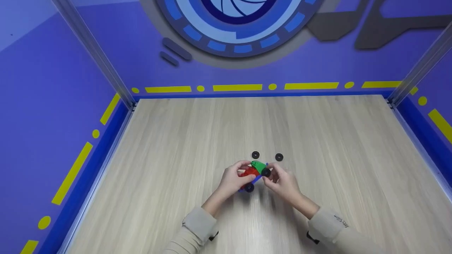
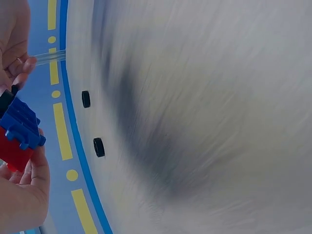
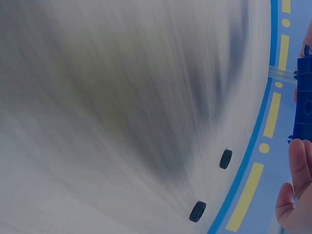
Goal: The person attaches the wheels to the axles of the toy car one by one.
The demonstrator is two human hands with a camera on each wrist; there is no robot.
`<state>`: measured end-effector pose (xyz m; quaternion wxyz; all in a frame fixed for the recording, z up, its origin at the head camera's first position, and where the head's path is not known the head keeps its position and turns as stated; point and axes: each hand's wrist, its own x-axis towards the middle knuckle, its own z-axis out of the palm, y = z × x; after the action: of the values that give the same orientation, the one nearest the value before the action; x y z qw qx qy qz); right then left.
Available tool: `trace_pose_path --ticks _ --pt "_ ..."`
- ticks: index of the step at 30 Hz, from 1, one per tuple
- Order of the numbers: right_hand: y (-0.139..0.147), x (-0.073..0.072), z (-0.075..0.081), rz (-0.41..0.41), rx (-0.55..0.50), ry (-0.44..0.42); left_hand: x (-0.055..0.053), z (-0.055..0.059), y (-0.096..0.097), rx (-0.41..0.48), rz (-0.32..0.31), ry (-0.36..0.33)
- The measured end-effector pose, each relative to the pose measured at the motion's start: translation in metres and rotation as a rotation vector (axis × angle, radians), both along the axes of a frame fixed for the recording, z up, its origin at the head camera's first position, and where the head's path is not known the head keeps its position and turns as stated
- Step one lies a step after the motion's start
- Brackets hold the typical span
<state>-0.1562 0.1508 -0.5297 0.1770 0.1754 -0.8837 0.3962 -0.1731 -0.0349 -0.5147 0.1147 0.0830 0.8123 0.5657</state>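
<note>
Near the middle of the table, both hands hold up a toy car with a red body (image 1: pixel 250 171), a green front part (image 1: pixel 260 166) and a blue chassis (image 2: pixel 22 124). My left hand (image 1: pixel 232 179) grips the red body, its thumb along the near side. At the green end, my right hand (image 1: pixel 286 182) pinches a black wheel (image 1: pixel 266 172) between thumb and fingers. Another black wheel (image 1: pixel 249 187) sits at the car's near end. In the right wrist view the chassis underside (image 3: pixel 304 97) shows, with fingertips at one end; the wheels' far sides are hidden.
Two loose black wheels lie flat on the wooden table (image 1: pixel 169 158) just beyond the hands, one on the left (image 1: pixel 255 155) and one on the right (image 1: pixel 279 157). Blue panels with yellow marks (image 1: pixel 237 87) wall the table at the back and sides.
</note>
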Motion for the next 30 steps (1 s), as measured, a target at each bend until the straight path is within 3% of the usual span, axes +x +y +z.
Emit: trace_pose_path --ticks 13,21,30 --pt "0.009 -0.002 0.017 0.004 0.025 -0.141 0.0 0.002 -0.004 -0.1 -0.044 0.094" --pt "0.013 -0.008 0.024 0.128 0.031 -0.266 0.003 0.004 -0.005 -0.166 -0.114 0.163" --pt "0.014 -0.008 0.026 0.21 0.028 -0.324 0.002 0.004 -0.003 -0.22 -0.151 0.206"
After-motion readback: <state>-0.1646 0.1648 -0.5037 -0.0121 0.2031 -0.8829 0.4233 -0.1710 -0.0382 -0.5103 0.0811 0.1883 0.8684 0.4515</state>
